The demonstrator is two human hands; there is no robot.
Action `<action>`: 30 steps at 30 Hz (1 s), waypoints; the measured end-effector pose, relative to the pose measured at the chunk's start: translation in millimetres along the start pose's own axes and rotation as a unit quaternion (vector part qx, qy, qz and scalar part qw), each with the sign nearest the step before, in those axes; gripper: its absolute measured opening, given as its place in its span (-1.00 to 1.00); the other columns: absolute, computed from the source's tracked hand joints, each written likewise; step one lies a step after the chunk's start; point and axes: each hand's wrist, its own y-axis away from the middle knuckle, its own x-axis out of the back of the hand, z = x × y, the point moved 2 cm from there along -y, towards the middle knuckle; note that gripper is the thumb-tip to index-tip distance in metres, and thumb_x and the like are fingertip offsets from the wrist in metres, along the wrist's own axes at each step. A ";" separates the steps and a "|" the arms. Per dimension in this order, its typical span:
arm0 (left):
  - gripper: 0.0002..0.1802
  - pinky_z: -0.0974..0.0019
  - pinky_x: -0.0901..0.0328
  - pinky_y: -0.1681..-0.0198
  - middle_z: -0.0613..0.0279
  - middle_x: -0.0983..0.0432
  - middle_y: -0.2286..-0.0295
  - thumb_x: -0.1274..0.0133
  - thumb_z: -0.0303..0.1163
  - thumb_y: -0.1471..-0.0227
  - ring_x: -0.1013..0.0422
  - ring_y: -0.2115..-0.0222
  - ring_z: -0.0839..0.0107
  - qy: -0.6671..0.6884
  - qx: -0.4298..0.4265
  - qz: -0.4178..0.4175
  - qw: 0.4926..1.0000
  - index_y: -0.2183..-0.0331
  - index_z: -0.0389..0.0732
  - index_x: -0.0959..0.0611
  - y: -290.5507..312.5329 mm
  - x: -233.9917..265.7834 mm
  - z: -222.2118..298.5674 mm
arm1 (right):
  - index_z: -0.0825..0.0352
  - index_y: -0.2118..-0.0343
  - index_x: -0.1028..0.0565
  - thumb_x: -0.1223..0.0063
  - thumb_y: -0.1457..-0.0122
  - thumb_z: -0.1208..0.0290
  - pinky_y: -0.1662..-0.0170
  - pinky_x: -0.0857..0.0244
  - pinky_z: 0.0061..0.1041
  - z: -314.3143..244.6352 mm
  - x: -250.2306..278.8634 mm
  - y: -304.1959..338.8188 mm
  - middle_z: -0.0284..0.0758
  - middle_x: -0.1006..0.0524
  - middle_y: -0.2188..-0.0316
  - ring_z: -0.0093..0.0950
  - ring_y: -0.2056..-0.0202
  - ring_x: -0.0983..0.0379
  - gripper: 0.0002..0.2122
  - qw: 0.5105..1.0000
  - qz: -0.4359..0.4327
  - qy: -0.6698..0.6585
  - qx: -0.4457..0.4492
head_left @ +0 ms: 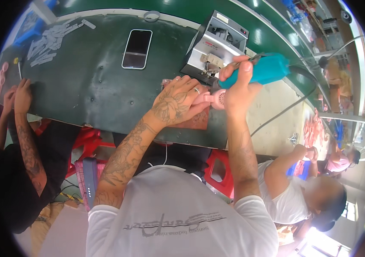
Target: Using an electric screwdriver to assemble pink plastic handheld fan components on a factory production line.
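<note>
My left hand (175, 100), with a ring on one finger, lies over a small pink handheld fan (219, 99) and holds it down on a reddish-brown pad (196, 122). The fan's round slotted head shows to the right of the fingers; its other end is hidden under the hand. My right hand (239, 88) is wrapped round a teal corded electric screwdriver (269, 72), tilted just above the fan head. The screwdriver's tip is hidden. Close beyond both hands stands a grey box-shaped machine (214, 45), which looks like a screw feeder.
A phone (137, 49) lies on the dark green table (79, 85), with a tape roll (151, 16) behind it. Flat grey strips (52, 40) are heaped at far left, near a co-worker's hands (22, 92). A cable (283, 110) crosses the right side; another person (298, 192) sits there.
</note>
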 end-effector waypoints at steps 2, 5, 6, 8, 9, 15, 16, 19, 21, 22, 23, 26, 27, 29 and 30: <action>-0.57 -0.04 -0.28 -0.21 0.13 -0.56 0.15 -0.14 -0.11 -0.18 -0.44 0.01 0.09 -0.010 0.005 -0.005 1.000 0.01 -0.14 -0.69 0.4 2.3 0.3 | 0.39 0.20 -0.52 -0.18 -0.38 0.16 0.38 -0.25 -0.57 -5.0 -11.4 -10.8 -0.40 -0.52 0.58 -0.60 0.52 -0.41 -0.69 0.999 -0.007 -0.016 0.033; -0.59 -0.04 -0.29 -0.19 0.12 -0.56 0.14 -0.11 -0.14 -0.18 -0.44 0.01 0.09 -0.011 0.007 -0.012 1.000 0.00 -0.12 -0.69 0.2 1.0 -1.1 | 0.38 0.21 -0.51 -0.21 -0.36 0.21 0.38 -0.27 -0.56 1.3 -21.1 -21.9 -0.39 -0.54 0.55 -0.60 0.51 -0.42 -0.72 0.996 -0.029 -0.034 0.082; -0.59 -0.04 -0.30 -0.18 0.12 -0.56 0.14 -0.10 -0.15 -0.18 -0.44 0.01 0.09 -0.001 0.004 -0.015 1.000 0.00 -0.11 -0.69 -0.4 0.5 -1.5 | 0.38 0.23 -0.50 -0.20 -0.37 0.23 0.38 -0.28 -0.56 4.2 -22.8 -23.1 -0.39 -0.54 0.55 -0.60 0.51 -0.43 -0.74 0.993 -0.043 -0.032 0.107; -0.60 -0.05 -0.30 -0.18 0.12 -0.56 0.15 -0.10 -0.15 -0.18 -0.44 0.01 0.08 -0.001 0.009 -0.007 1.000 0.01 -0.11 -0.69 -0.1 2.1 1.4 | 0.38 0.25 -0.49 -0.20 -0.37 0.26 0.38 -0.30 -0.56 12.2 -24.9 -25.0 -0.39 -0.55 0.55 -0.60 0.50 -0.45 -0.75 0.989 -0.077 -0.022 0.128; -0.60 -0.06 -0.30 -0.18 0.11 -0.56 0.15 -0.10 -0.15 -0.18 -0.44 0.01 0.07 0.002 0.012 -0.003 1.000 0.01 -0.11 -0.70 -0.2 2.7 2.5 | 0.38 0.25 -0.49 -0.20 -0.37 0.26 0.38 -0.30 -0.56 14.0 -23.6 -25.4 -0.39 -0.55 0.55 -0.60 0.50 -0.45 -0.75 0.988 -0.079 -0.024 0.129; -0.60 -0.08 -0.28 -0.22 0.10 -0.56 0.11 -0.10 -0.16 -0.18 -0.43 -0.02 0.04 0.000 0.027 0.000 1.000 0.01 -0.12 -0.71 2.7 -6.6 -3.7 | 0.37 0.26 -0.49 -0.19 -0.37 0.23 0.40 -0.29 -0.56 13.4 -16.6 -22.6 -0.42 -0.52 0.59 -0.60 0.53 -0.42 -0.74 0.995 -0.063 -0.014 0.071; -0.60 -0.08 -0.28 -0.22 0.10 -0.56 0.11 -0.10 -0.16 -0.18 -0.43 -0.02 0.04 0.000 0.028 -0.002 1.000 0.01 -0.12 -0.71 2.9 -6.2 -5.0 | 0.37 0.25 -0.50 -0.18 -0.38 0.22 0.41 -0.28 -0.56 10.4 -15.3 -16.9 -0.42 -0.52 0.59 -0.60 0.53 -0.42 -0.73 0.997 -0.055 -0.021 0.047; -0.59 -0.09 -0.29 -0.22 0.10 -0.56 0.12 -0.11 -0.16 -0.17 -0.44 -0.01 0.05 0.012 0.007 0.007 1.000 0.01 -0.14 -0.72 4.4 -3.0 -3.7 | 0.39 0.20 -0.50 -0.14 -0.39 0.20 0.42 -0.27 -0.57 -17.1 -3.7 3.7 -0.40 -0.50 0.59 -0.60 0.52 -0.42 -0.71 0.999 -0.036 -0.016 0.008; -0.59 -0.08 -0.31 -0.19 0.11 -0.55 0.15 -0.12 -0.19 -0.15 -0.45 0.03 0.07 0.002 0.008 0.018 1.000 0.02 -0.14 -0.72 3.6 -1.9 -1.7 | 0.41 0.16 -0.50 -0.15 -0.37 0.19 0.42 -0.27 -0.58 -13.4 9.2 16.5 -0.38 -0.50 0.57 -0.59 0.52 -0.43 -0.69 0.997 -0.059 -0.041 0.002; -0.59 -0.08 -0.31 -0.19 0.11 -0.55 0.15 -0.12 -0.19 -0.15 -0.45 0.03 0.07 0.005 0.007 0.016 1.000 0.02 -0.14 -0.72 1.4 -0.4 -0.3 | 0.43 0.16 -0.50 -0.16 -0.37 0.18 0.42 -0.28 -0.57 -16.9 13.1 23.3 -0.37 -0.50 0.56 -0.58 0.51 -0.44 -0.68 0.997 -0.070 -0.038 -0.002; -0.60 -0.06 -0.32 -0.17 0.13 -0.55 0.16 -0.12 -0.20 -0.14 -0.45 0.05 0.09 0.011 0.012 0.007 1.000 0.03 -0.14 -0.73 -0.1 1.9 0.6 | 0.44 0.15 -0.50 -0.16 -0.37 0.18 0.42 -0.29 -0.56 -18.3 15.8 26.8 -0.36 -0.51 0.55 -0.57 0.51 -0.44 -0.67 0.996 -0.082 -0.034 -0.006; -0.60 -0.03 -0.33 -0.14 0.16 -0.55 0.18 -0.13 -0.22 -0.12 -0.46 0.07 0.12 0.008 0.007 0.007 1.000 0.03 -0.13 -0.73 -0.3 0.9 -0.6 | 0.47 0.15 -0.49 -0.18 -0.36 0.18 0.38 -0.31 -0.55 -14.4 20.2 29.9 -0.35 -0.51 0.54 -0.56 0.50 -0.46 -0.64 0.996 -0.088 -0.031 0.006; -0.60 -0.01 -0.34 -0.12 0.18 -0.56 0.19 -0.13 -0.22 -0.11 -0.46 0.08 0.13 -0.005 -0.001 0.018 1.000 0.03 -0.13 -0.73 -0.3 0.4 -0.1 | 0.48 0.15 -0.49 -0.18 -0.36 0.18 0.37 -0.32 -0.54 -14.4 21.0 30.8 -0.35 -0.51 0.54 -0.56 0.50 -0.46 -0.64 0.996 -0.085 -0.030 0.004; -0.61 0.00 -0.34 -0.11 0.19 -0.56 0.19 -0.14 -0.23 -0.11 -0.46 0.09 0.14 -0.004 -0.003 0.019 1.000 0.04 -0.14 -0.73 -1.2 -0.1 0.3 | 0.48 0.15 -0.49 -0.18 -0.36 0.17 0.37 -0.32 -0.54 -13.2 21.3 31.1 -0.35 -0.51 0.54 -0.56 0.50 -0.46 -0.64 0.997 -0.076 -0.027 0.008; -0.61 0.01 -0.34 -0.10 0.19 -0.56 0.19 -0.14 -0.23 -0.11 -0.46 0.09 0.15 -0.004 -0.006 0.021 1.000 0.05 -0.14 -0.73 -2.3 -0.3 0.7 | 0.48 0.15 -0.49 -0.18 -0.36 0.17 0.37 -0.31 -0.54 -12.4 22.0 30.9 -0.35 -0.51 0.54 -0.56 0.51 -0.46 -0.64 0.997 -0.068 -0.024 0.013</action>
